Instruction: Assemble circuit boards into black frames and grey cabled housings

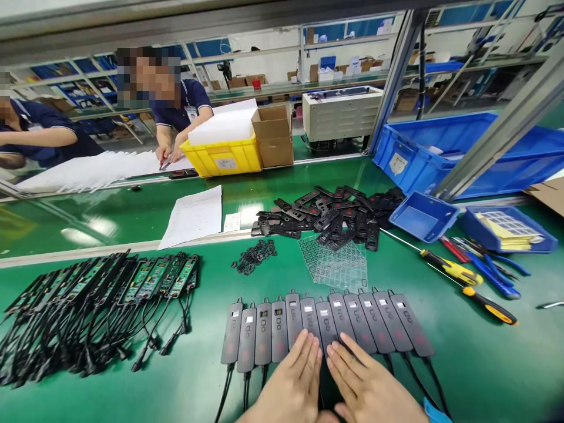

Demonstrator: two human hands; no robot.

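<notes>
Thirteen or so grey controllers (326, 323) lie side by side in a row on the green mat (462, 364). The left hand (293, 382) and right hand (368, 385) lie flat, fingers straight and gripping nothing, side by side on the row's middle units. Behind the row sits a clear sticker sheet (335, 264); to its right, two screwdrivers (462, 279).

Both of this worker's hands are bare: no gloves, rings or finger cots on the left hand (293, 382) or the right hand (368, 385). The nails are short and plain. At the right wrist a light blue cuff (436, 411) peeks out.
</notes>
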